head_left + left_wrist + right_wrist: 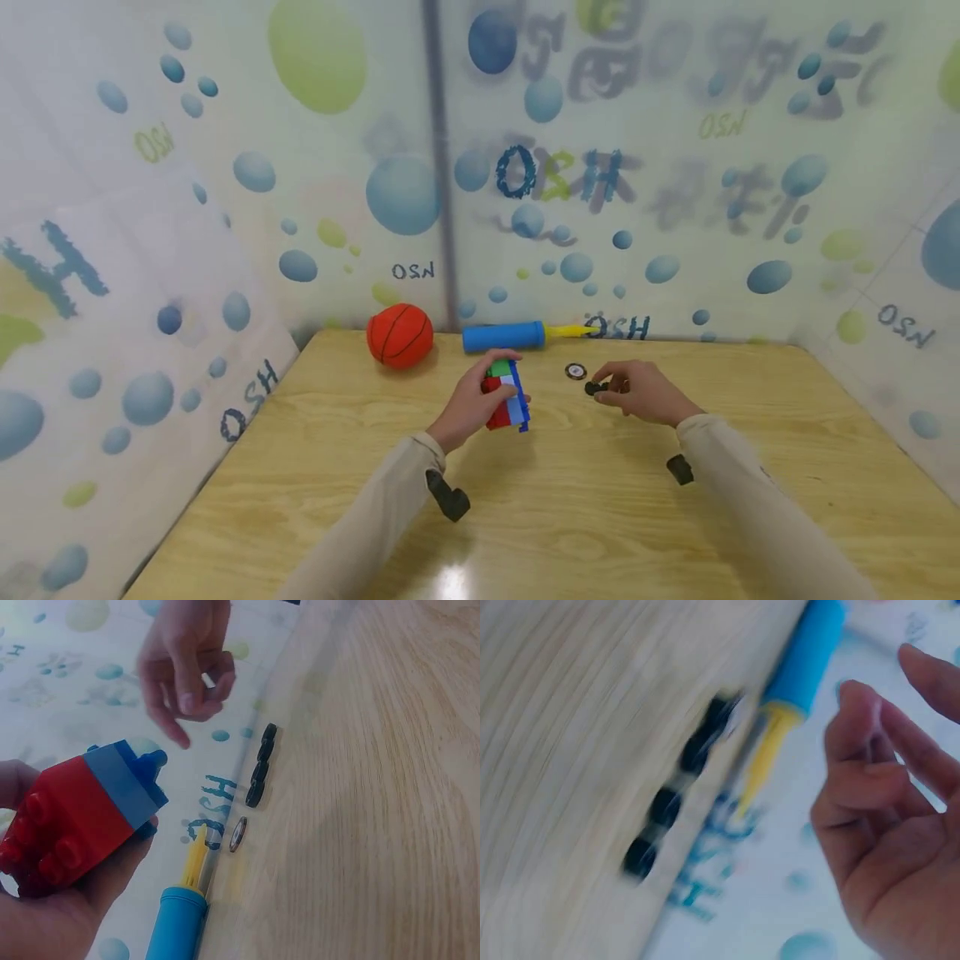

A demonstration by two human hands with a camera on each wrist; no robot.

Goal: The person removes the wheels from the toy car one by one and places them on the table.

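Note:
My left hand [467,402] grips a cluster of toy building blocks [504,408] in red, green, light blue and dark blue, raised over the table. In the left wrist view the red block [82,814] shows its studs, with the light blue one joined beside it. The right hand [643,390] is over the table's right half, its fingers loosely bent with nothing between them. Close by its fingertips lies a row of several small black rounded pieces [666,806], partly covered by the fingers in the head view. Beside the row lies a round chip [576,372] with a pale centre.
A red ball [401,336] with black lines sits at the back left of the wooden table [585,517]. Along the back wall lies a blue hand pump [502,337] with a yellow nozzle [570,331]. Patterned sheets [345,200] enclose the table's back and sides.

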